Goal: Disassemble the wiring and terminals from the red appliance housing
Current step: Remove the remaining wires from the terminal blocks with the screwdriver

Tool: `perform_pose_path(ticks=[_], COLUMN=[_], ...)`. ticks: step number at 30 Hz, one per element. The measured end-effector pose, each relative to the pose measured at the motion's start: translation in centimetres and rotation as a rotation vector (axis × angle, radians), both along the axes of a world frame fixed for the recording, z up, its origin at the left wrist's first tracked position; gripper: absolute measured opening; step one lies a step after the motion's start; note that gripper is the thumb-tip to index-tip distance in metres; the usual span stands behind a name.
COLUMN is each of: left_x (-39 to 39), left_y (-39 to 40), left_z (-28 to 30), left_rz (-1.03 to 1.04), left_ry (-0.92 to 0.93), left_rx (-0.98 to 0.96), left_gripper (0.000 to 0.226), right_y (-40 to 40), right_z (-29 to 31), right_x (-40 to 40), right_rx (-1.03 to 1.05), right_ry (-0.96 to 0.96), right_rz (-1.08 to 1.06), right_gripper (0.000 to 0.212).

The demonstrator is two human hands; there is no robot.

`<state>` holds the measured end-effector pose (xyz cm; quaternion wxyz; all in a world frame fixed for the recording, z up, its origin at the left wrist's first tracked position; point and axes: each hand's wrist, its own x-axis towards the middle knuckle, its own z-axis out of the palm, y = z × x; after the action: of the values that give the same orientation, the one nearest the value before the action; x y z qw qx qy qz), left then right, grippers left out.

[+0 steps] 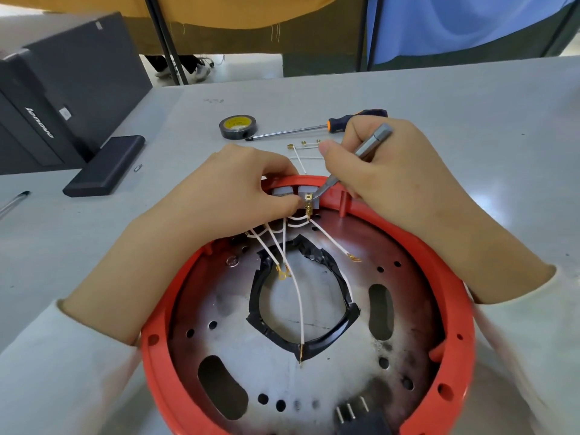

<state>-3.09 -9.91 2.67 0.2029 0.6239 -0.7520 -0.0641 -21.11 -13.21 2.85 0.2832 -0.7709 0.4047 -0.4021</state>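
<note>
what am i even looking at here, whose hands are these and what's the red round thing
This is one picture from a camera worn on a person's head, looking down at their own two hands at a grey table. The red round thing is an appliance housing lying open, with a metal plate and white wires inside. The right hand holds a small metal tool like a pen, its tip at a brass terminal near the rim. The left hand pinches the wires beside that terminal. Behind lie a roll of black tape, a screwdriver, some loose wires with terminals, and a dark computer case on the left.
</note>
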Motion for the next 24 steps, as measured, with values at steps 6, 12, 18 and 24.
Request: perform_pose_path(ticks=[6, 12, 18, 24], left_x=[0.4, 0.38, 0.41, 0.43], left_y=[0.11, 0.09, 0.11, 0.08], left_z=[-0.09, 0.03, 0.11, 0.03], left_rz=[-0.038, -0.056, -0.064, -0.06], left_ry=[0.085, 0.082, 0.09, 0.09], left_rx=[0.06, 0.068, 0.086, 0.095], left_gripper=[0.011, 0.009, 0.008, 0.011], right_y=[-0.13, -0.32, -0.32, -0.66], right_z=[-0.18, -0.04, -0.08, -0.15], right_x=[0.22, 0.23, 0.2, 0.2], right_rx=[-0.024, -0.07, -0.064, -0.004], right_ry=[0.039, 0.051, 0.046, 0.016], right_rz=[0.034, 0.036, 0.055, 0.055], right_gripper=[0.035, 0.043, 0.046, 0.044])
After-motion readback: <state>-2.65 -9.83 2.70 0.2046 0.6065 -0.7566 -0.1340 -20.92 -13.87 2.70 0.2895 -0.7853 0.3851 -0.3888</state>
